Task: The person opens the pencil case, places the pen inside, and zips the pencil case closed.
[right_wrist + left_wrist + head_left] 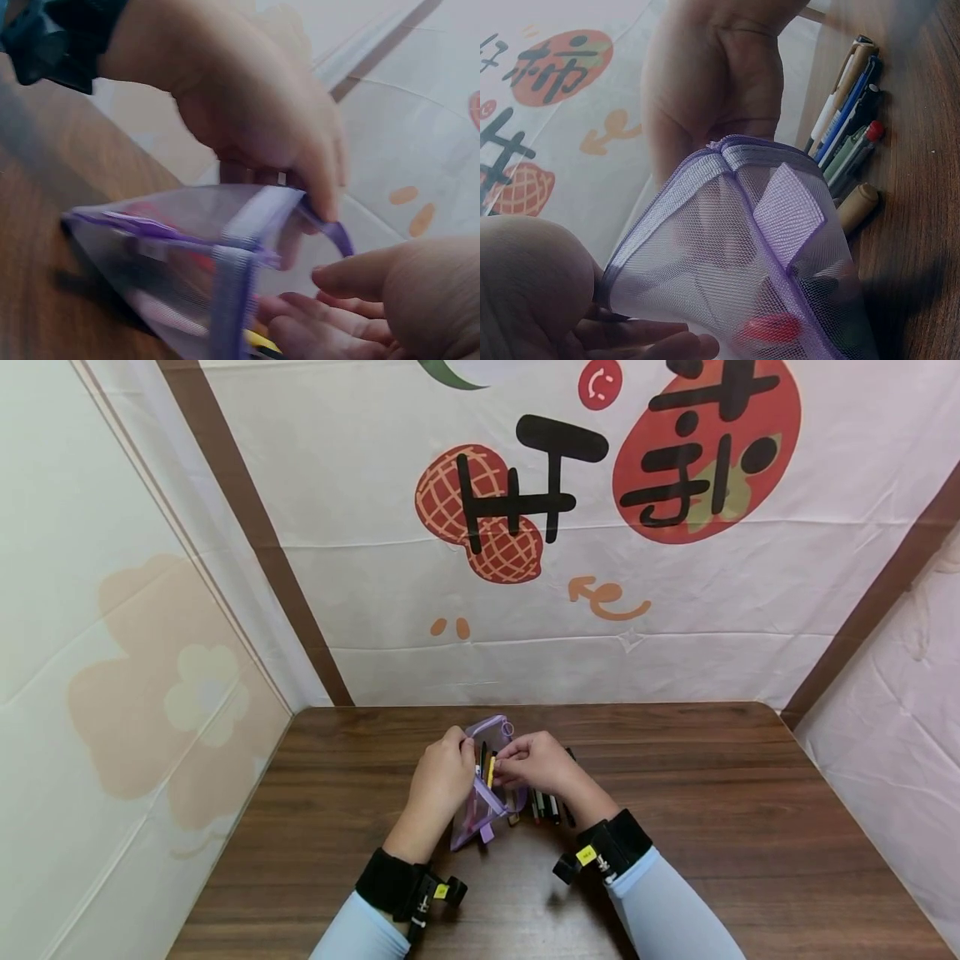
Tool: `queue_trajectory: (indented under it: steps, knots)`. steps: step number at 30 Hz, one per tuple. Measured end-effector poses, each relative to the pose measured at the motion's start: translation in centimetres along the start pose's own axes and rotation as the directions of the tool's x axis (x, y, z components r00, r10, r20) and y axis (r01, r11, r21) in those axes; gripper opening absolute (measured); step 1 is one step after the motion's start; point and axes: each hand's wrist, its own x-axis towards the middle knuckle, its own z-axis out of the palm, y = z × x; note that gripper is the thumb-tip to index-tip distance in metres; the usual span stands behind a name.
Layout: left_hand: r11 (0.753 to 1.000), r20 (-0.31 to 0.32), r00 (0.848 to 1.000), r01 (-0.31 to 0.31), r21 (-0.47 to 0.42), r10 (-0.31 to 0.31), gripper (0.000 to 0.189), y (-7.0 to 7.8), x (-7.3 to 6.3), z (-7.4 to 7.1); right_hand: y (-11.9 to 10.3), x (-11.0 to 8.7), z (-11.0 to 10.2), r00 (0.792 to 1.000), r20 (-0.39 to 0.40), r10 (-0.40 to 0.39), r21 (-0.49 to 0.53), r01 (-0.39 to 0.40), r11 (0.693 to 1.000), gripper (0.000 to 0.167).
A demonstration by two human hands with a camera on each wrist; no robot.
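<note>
A purple-edged mesh pencil case [480, 808] stands on the table with its zipped mouth spread apart. Through the mesh, something red [772, 328] shows inside. My left hand [442, 768] grips the case by the left side of its rim, the fingertips partly hidden behind it. My right hand [534, 764] reaches into the mouth from the other side, its fingers loosely bent and nothing clearly held between them. Just below those fingers, a yellow pen [262, 342] with a dark end leans inside the case.
Several pens [847, 112] lie side by side on the wooden table [337, 877], right of the case and partly under my right forearm. A tan piece [857, 206] lies close to the case. A printed cloth [360, 585] hangs behind the table's back edge.
</note>
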Motion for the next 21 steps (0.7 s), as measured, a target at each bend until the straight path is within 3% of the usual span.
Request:
queue_trajectory:
  steps: [5, 11, 17, 21]
  knots:
    - [1.0, 0.006, 1.0, 0.002, 0.001, -0.002, 0.025, 0.1, 0.0, 0.1, 0.2, -0.2, -2.4, 0.998, -0.055, -0.007, -0.102, 0.001, 0.995, 0.024]
    - [1.0, 0.019, 1.0, 0.001, -0.002, -0.001, 0.026, 0.1, -0.1, 0.1, 0.6, -0.6, -5.4, 0.989, -0.142, 0.049, -0.24, -0.083, 0.967, 0.026]
    - [1.0, 0.021, 1.0, -0.002, 0.007, 0.002, 0.025, 0.0, 0.0, 0.2, 0.7, -1.3, -7.3, 0.982, -0.172, 0.08, -0.399, -0.144, 0.906, 0.027]
    - [1.0, 0.019, 1.0, -0.004, 0.006, 0.004, 0.024, 0.0, 0.0, 0.2, 0.9, -1.6, -8.1, 0.978, -0.188, 0.088, -0.507, -0.173, 0.844, 0.026]
